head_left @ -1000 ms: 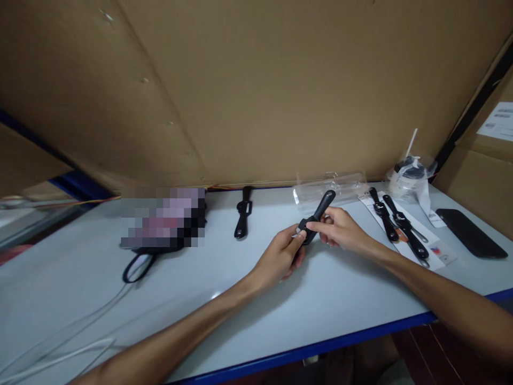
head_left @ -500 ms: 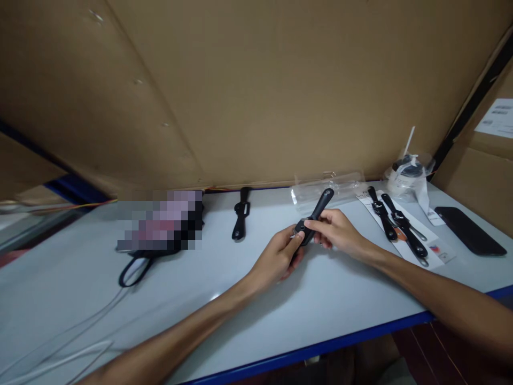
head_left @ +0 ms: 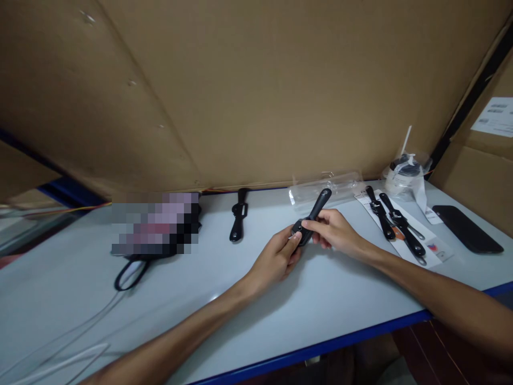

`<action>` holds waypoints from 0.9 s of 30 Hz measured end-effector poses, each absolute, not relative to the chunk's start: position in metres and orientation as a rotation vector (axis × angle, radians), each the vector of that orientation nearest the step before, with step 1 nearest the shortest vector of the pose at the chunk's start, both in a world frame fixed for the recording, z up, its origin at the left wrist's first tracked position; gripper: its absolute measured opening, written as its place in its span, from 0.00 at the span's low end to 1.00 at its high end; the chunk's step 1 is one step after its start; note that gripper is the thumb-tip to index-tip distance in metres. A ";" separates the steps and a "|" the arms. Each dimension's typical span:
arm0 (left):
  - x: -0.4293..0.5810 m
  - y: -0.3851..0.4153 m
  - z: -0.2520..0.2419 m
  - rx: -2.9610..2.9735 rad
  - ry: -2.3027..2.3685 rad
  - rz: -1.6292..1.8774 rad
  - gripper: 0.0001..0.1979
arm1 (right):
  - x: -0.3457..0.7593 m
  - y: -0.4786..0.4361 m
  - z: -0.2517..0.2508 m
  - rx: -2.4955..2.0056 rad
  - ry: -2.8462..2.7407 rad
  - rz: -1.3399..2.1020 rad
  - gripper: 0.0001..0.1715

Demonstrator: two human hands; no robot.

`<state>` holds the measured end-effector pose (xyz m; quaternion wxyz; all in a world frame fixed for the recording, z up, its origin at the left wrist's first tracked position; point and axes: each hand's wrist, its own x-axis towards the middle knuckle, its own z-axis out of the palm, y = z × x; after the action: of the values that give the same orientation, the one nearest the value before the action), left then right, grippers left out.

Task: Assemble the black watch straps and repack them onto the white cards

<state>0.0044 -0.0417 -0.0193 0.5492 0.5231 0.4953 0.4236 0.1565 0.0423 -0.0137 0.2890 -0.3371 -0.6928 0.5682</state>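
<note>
Both my hands hold one black watch with a strap (head_left: 316,210) above the middle of the white table (head_left: 224,299). My left hand (head_left: 276,256) pinches the watch body at its near end. My right hand (head_left: 334,231) grips the same watch from the right, fingers curled round it, and the strap sticks up and away towards the back. A loose black strap piece (head_left: 238,219) lies flat to the left of my hands. Two more black watches (head_left: 395,223) lie on a white printed sheet (head_left: 435,251) to the right.
A clear plastic bag (head_left: 344,186) lies behind my hands. A bagged white object (head_left: 406,174) and a black phone (head_left: 467,229) are at the far right. A blurred-out item with a black loop (head_left: 128,272) sits left, white cables (head_left: 60,353) near it. Cardboard walls (head_left: 240,91) close in the back.
The watch and both hands have stayed together in nearly the same spot; the view has shifted slightly, and my grip on the watch looks unchanged.
</note>
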 end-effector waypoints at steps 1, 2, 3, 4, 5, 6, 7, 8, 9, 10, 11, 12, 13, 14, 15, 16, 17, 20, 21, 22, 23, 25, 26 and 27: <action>0.004 -0.042 -0.018 1.205 1.176 1.009 0.13 | 0.157 0.044 -0.013 -0.911 -1.863 1.488 0.17; 0.003 -0.042 -0.018 1.161 1.182 1.020 0.12 | 0.158 0.046 -0.011 -0.926 -1.874 1.442 0.19; 0.003 -0.042 -0.017 1.112 1.189 1.038 0.12 | 0.160 0.049 -0.009 -0.942 -1.885 1.371 0.21; 0.002 -0.042 -0.016 1.060 1.198 1.060 0.12 | 0.163 0.052 -0.006 -0.957 -1.900 1.271 0.21; 0.001 -0.041 -0.016 1.012 1.205 1.086 0.12 | 0.167 0.056 -0.003 -0.974 -1.925 1.138 0.21; 0.000 -0.041 -0.016 0.970 1.208 1.112 0.13 | 0.171 0.061 0.001 -0.992 -1.962 0.978 0.20; -0.001 -0.040 -0.016 0.934 1.207 1.134 0.14 | 0.176 0.065 0.005 -1.010 -2.018 0.812 0.18; -0.002 -0.039 -0.015 0.905 1.205 1.150 0.14 | 0.181 0.068 0.009 -1.029 -2.095 0.667 0.16; -0.002 -0.039 -0.015 0.883 1.201 1.158 0.14 | 0.185 0.071 0.013 -1.046 -2.191 0.571 0.14; -0.003 -0.039 -0.015 0.871 1.198 1.159 0.14 | 0.189 0.073 0.017 -1.055 -2.310 0.537 0.11; -0.003 -0.039 -0.015 0.869 1.196 1.156 0.14 | 0.192 0.074 0.020 -1.055 -2.438 0.553 0.08; -0.002 -0.039 -0.015 0.876 1.196 1.150 0.15 | 0.194 0.073 0.022 -1.046 -2.557 0.598 0.05; -0.002 -0.039 -0.015 0.890 1.196 1.142 0.15 | 0.195 0.071 0.023 -1.038 -2.650 0.643 0.03; -0.002 -0.039 -0.015 0.905 1.196 1.136 0.16 | 0.195 0.068 0.024 -1.032 -2.715 0.669 0.02; -0.002 -0.039 -0.015 0.921 1.195 1.126 0.16 | 0.194 0.064 0.023 -1.023 -2.761 0.674 0.04; -0.001 -0.039 -0.015 0.933 1.196 1.119 0.16 | 0.193 0.060 0.022 -1.007 -2.797 0.663 0.06; -0.001 -0.039 -0.016 0.941 1.196 1.115 0.16 | 0.191 0.057 0.021 -0.985 -2.825 0.649 0.06; -0.001 -0.039 -0.017 0.945 1.207 1.115 0.16 | 0.186 0.050 0.015 -0.903 -2.883 0.615 0.08; -0.001 -0.039 -0.018 0.946 1.212 1.113 0.16 | 0.186 0.049 0.013 -0.898 -2.880 0.604 0.08; -0.001 -0.039 -0.018 0.949 1.215 1.111 0.15 | 0.186 0.050 0.012 -0.898 -2.871 0.602 0.08; 0.000 -0.039 -0.018 0.953 1.215 1.105 0.15 | 0.186 0.051 0.011 -0.888 -2.865 0.615 0.08; 0.000 -0.039 -0.018 0.964 1.209 1.100 0.15 | 0.187 0.055 0.012 -0.845 -2.840 0.673 0.06; 0.001 -0.039 -0.018 0.970 1.204 1.099 0.14 | 0.187 0.056 0.014 -0.812 -2.814 0.717 0.05; 0.001 -0.040 -0.017 0.977 1.199 1.097 0.14 | 0.188 0.057 0.017 -0.777 -2.771 0.772 0.04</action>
<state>0.0011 -0.0395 -0.0173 0.5831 0.4184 0.5138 0.4701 0.1877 0.0569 0.0170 0.0808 -0.2600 -0.9269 0.2583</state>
